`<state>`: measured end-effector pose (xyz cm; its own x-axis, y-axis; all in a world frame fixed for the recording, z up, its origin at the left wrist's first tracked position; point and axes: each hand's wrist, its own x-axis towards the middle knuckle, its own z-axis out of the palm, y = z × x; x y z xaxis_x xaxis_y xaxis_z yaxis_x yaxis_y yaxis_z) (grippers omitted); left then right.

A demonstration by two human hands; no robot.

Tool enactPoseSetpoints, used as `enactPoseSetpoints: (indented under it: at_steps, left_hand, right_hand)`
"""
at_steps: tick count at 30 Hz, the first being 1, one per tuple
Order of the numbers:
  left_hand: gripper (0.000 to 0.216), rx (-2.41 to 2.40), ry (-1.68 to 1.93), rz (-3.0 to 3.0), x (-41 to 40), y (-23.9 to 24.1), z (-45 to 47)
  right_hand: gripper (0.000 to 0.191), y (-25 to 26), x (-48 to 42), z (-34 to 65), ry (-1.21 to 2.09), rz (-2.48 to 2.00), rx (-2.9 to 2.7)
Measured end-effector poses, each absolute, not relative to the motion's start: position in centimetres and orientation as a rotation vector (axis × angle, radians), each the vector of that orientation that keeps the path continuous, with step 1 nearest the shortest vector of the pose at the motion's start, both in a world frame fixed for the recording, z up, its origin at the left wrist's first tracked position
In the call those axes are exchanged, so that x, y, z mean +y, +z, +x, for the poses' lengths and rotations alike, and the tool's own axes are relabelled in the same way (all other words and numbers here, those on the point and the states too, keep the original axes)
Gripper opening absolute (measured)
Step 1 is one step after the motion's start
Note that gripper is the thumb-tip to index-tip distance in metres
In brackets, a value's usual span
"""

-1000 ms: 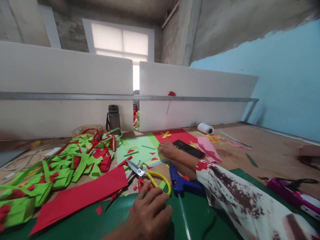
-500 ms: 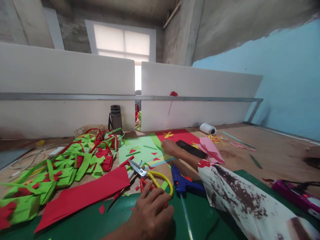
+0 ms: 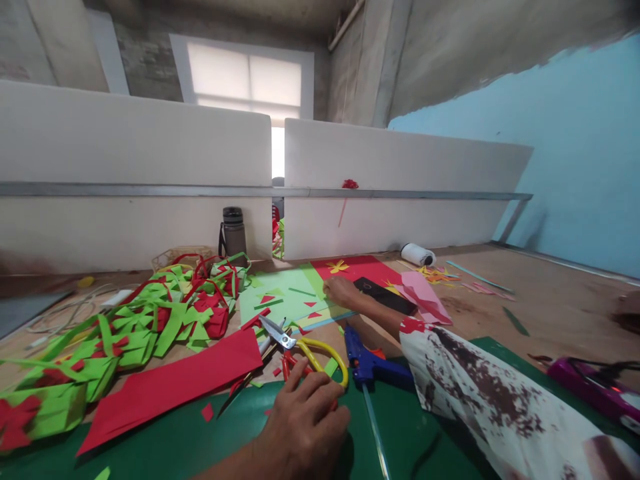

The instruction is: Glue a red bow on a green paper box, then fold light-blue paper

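My left hand (image 3: 305,427) lies low on the dark green cutting mat (image 3: 165,447), fingers loosely bent and empty, the index finger stretched out and touching the yellow-handled scissors (image 3: 310,350). My right hand (image 3: 341,291), in a white sleeve with brown and red marks, reaches forward. Its bent fingers press on the edge of the light green paper sheet (image 3: 285,297), which overlaps a red sheet (image 3: 357,269). A black phone (image 3: 385,297) lies just right of that hand. A blue glue gun (image 3: 367,363) lies under my right forearm.
A long red paper piece (image 3: 170,387) and a heap of green and red scraps (image 3: 135,327) fill the left side. A dark bottle (image 3: 233,231) and a white roll (image 3: 417,255) stand by the white partition. Pink paper (image 3: 423,297) lies right of the phone, a purple tool (image 3: 595,387) far right.
The view has drifted slightly. My left index finger has stretched further toward the scissors handle. My right hand stays on the paper sheets.
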<state>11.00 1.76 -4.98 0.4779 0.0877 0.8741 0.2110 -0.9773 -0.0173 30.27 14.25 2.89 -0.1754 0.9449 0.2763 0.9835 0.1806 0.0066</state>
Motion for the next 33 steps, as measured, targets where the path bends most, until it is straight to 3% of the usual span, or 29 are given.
enactPoseSetpoints:
  at_steps: [8, 17, 19, 22, 27, 33]
  left_hand:
    - [0.015, -0.242, -1.48, -2.617, 1.1, -3.6, 10.4]
    - [0.018, -0.279, -1.451, -2.696, 0.7, -3.2, 10.2]
    - [0.019, -0.374, -1.249, -2.784, 1.2, -2.0, 9.9]
    - [0.016, -0.75, -0.67, -2.864, 3.1, 1.0, 10.0]
    - [0.019, -1.089, -0.299, -2.809, 8.6, 4.6, 12.6]
    - [0.03, -1.242, -0.033, -2.796, 11.8, 3.9, 17.1]
  right_hand:
    - [0.03, 2.1, 13.9, 28.2, -0.216, -1.827, -2.784]
    - [0.03, 2.9, 11.6, 30.0, -0.384, -1.9, -2.929]
    - [0.03, 3.0, 11.2, 30.8, -0.403, -1.955, -2.917]
    - [0.031, 3.2, 10.8, 31.9, -0.423, -2.059, -2.852]
    - [0.033, 3.3, 10.1, 34.2, -0.444, -2.159, -2.735]
    - [0.032, 3.0, 9.8, 36.0, -0.459, -2.207, -2.559]
